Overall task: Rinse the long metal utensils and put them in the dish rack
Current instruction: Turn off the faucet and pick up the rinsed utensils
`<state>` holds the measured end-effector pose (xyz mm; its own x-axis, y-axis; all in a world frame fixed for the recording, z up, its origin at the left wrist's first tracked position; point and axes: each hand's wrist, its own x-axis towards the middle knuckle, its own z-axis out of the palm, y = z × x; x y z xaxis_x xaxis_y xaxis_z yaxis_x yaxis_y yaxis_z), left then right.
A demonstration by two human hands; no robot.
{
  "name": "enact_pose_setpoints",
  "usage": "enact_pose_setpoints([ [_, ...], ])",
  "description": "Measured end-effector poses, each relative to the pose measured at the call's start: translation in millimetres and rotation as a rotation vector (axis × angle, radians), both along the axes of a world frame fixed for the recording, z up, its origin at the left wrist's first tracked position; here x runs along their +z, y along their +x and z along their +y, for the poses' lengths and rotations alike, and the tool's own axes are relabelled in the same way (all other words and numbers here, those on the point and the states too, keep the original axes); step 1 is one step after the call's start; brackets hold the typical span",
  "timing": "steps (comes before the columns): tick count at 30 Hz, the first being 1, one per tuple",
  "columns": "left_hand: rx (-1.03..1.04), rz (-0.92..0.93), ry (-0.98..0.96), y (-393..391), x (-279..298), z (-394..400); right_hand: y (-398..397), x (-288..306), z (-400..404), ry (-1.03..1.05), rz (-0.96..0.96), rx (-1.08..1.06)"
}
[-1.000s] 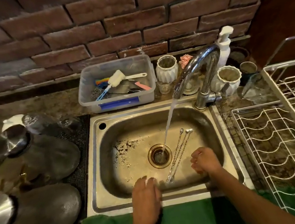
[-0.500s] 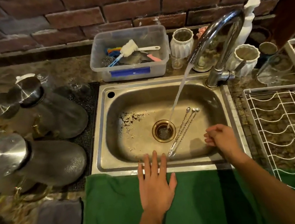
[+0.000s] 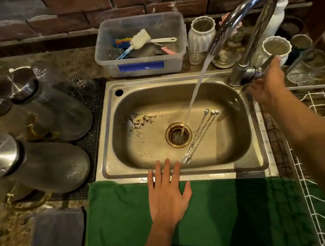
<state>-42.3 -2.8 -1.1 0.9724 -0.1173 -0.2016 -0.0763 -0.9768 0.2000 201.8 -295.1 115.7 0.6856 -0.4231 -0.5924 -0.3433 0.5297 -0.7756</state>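
Utensils (image 3: pixel 199 135) in sink (image 3: pixel 249 164), scrubbers (image 3: pixel 140 40) in tub (image 3: pixel 181 32)

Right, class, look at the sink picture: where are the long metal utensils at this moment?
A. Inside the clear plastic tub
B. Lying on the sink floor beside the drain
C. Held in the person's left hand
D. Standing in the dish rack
B. The long metal utensils lie on the floor of the sink right of the drain, with neither hand touching them.
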Motion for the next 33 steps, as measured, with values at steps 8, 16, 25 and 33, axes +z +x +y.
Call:
enact_pose_setpoints([
  [8, -0.020, 0.017, 0.047, 1.7, 4.0, -0.6, 17.7, 2.3, -11.9, 0.157, -0.013, -0.002],
  [16, -0.026, -0.022, 0.020, 0.7, -0.9, 0.8, 25.4, 5.6, -10.6, 0.221, -0.042, -0.069],
  [25, -0.022, -0.003, 0.034, 1.9, 1.3, 2.0, 30.0, -3.3, -11.5, 0.210, -0.021, -0.108],
  [33, -0.025, 0.018, 0.060, 2.1, 7.4, -0.7, 29.1, -2.1, -12.7, 0.214, -0.008, -0.096],
])
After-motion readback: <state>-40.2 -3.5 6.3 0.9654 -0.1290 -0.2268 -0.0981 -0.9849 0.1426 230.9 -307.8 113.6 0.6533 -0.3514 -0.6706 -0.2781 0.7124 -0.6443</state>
